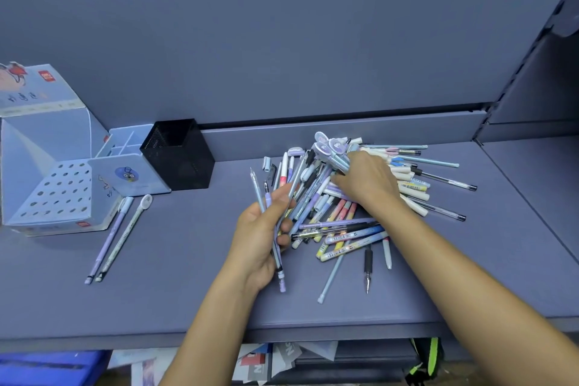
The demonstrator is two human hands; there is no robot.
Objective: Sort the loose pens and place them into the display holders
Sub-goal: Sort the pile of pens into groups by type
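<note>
A big heap of loose pens (354, 229) lies on the grey shelf (188, 291), right of centre. My left hand (263, 235) grips a small bunch of pens (275, 222) at the heap's left edge, their ends sticking out above and below my fist. My right hand (366, 178) reaches into the top of the heap, fingers curled round several pens with round purple toppers (330, 147). Two pens (117, 238) lie apart on the left. Behind them stand a perforated cardboard display holder (59, 191), a light blue divided holder (125, 163) and a black mesh cup (178, 160).
The shelf's back wall rises right behind the holders and the heap. A slotted upright closes off the right side. Below the front edge I see a blue crate (50, 367), papers and a black-and-green bag (429, 357).
</note>
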